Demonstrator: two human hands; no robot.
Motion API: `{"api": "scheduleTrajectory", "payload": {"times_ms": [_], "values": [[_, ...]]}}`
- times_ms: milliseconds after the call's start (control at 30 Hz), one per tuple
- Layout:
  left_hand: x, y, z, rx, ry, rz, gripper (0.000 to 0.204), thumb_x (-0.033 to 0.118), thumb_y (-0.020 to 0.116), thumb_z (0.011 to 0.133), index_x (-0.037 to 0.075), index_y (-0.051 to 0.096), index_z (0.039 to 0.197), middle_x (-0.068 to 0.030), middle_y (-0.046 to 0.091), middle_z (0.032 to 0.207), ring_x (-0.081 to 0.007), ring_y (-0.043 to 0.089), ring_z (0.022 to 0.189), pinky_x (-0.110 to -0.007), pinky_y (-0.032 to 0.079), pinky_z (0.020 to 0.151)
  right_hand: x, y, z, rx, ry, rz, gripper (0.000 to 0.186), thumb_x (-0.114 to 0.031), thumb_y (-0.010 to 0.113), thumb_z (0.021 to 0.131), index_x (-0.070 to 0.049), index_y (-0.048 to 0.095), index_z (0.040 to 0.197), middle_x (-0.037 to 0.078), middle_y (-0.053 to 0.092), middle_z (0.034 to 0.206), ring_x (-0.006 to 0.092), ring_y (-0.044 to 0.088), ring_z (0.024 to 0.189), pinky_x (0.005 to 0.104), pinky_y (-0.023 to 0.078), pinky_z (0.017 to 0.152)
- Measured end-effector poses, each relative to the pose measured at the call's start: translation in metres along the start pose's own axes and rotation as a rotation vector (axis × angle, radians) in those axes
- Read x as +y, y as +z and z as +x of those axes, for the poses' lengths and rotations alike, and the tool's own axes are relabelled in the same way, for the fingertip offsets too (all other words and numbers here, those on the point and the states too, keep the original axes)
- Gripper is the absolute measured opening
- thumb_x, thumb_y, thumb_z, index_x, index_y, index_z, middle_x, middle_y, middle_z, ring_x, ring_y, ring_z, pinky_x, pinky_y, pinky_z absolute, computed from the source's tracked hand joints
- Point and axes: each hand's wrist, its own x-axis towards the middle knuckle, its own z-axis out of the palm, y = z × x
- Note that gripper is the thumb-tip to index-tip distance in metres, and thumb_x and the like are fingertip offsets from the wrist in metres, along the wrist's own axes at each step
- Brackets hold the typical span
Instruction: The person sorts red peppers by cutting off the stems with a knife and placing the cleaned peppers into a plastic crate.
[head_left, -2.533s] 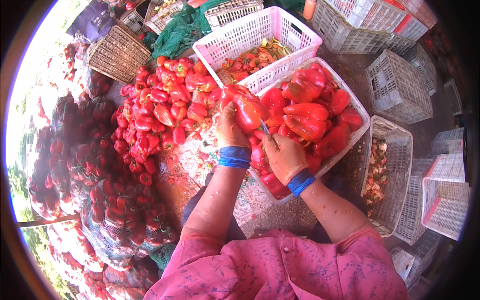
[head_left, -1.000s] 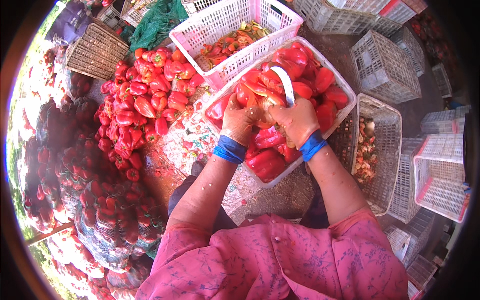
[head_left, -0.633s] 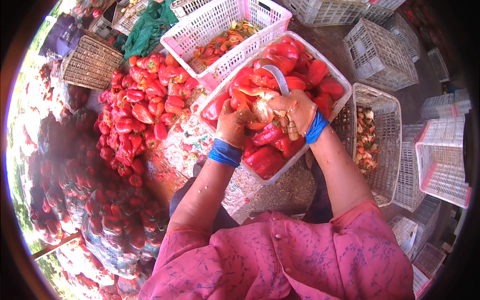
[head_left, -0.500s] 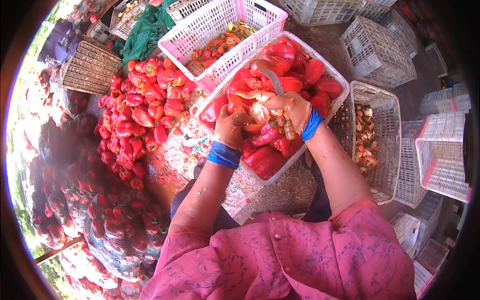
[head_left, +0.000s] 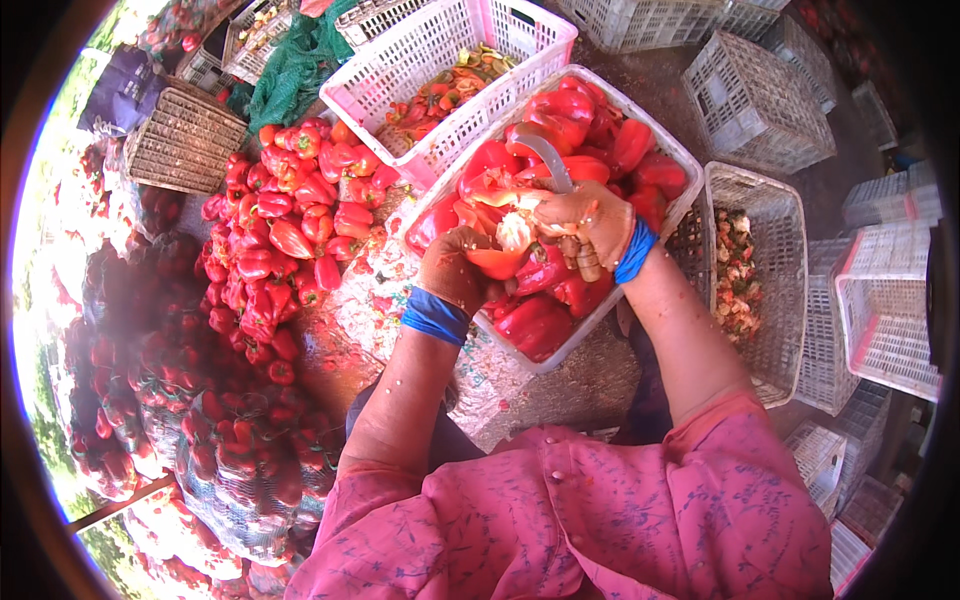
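My left hand (head_left: 456, 270), gloved with a blue band at the wrist, is closed around the lower left side of a cut-open bell pepper (head_left: 497, 262). Its pale, seedy core (head_left: 515, 231) faces up between my two hands. A knife with a short curved blade (head_left: 548, 158) is gripped in my right hand (head_left: 592, 226), the blade pointing up and away. The handle is mostly hidden by the fingers. Right-hand fingertips meet the pepper near its core. Both hands are over a white crate (head_left: 690, 178) heaped with red peppers (head_left: 535, 322).
Whole red peppers (head_left: 290, 238) lie piled on the floor at left, beside full net sacks (head_left: 235, 460). A pink-and-white crate (head_left: 405, 150) with pepper scraps stands beyond. At right, another crate (head_left: 800, 300) holds cores. Stacked crates (head_left: 765, 100) stand farther right.
My left hand has moved slightly left and down with its side of the pepper, opening a wider gap from my right hand. The knife stays in my right hand.
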Motion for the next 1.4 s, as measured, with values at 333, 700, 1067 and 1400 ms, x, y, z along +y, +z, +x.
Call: {"api": "scheduleTrajectory", "payload": {"times_ms": [333,700,1067,1400], "values": [[-0.008,0.042,-0.002,0.551,1.091,1.212,0.060,0.026,0.086,0.077,0.002,0.058,0.124,-0.0142,0.064,0.116,-0.0296,0.063,0.103,-0.041,0.053,0.085,0.005,0.014,0.001,0.218,-0.128,0.110,0.028,-0.035,0.068,0.089,-0.008,0.074,0.097,0.000,0.062,0.070,0.0092,0.050,0.047,0.0255,0.040,0.041],[-0.011,0.052,0.004,0.442,0.880,1.922,0.041,0.026,0.084,0.067,0.009,0.068,0.100,-0.0169,0.065,0.106,-0.0351,0.066,0.094,-0.047,0.054,0.077,0.003,0.027,-0.004,0.403,-0.089,-0.097,0.030,-0.030,0.072,0.081,-0.002,0.066,0.072,0.004,0.057,0.055,0.0145,0.050,0.040,0.0323,0.036,0.036],[-0.013,0.039,-0.007,0.067,0.570,0.873,0.039,0.001,0.089,0.067,0.003,0.070,0.101,-0.0020,0.071,0.097,-0.0128,0.065,0.093,-0.030,0.052,0.085,-0.008,-0.032,-0.002,0.598,-0.387,-0.651,0.040,-0.029,0.073,0.081,-0.010,0.073,0.116,0.013,0.076,0.102,0.0263,0.073,0.095,0.0350,0.055,0.085],[-0.016,0.033,0.025,0.370,0.393,0.640,0.042,0.016,0.094,0.069,-0.001,0.068,0.097,-0.0027,0.070,0.087,-0.0106,0.064,0.079,-0.028,0.054,0.069,-0.003,-0.005,-0.014,0.535,-0.750,-0.634,0.045,-0.019,0.078,0.089,-0.002,0.064,0.127,0.010,0.072,0.117,0.0145,0.067,0.109,0.0311,0.051,0.095]]}}
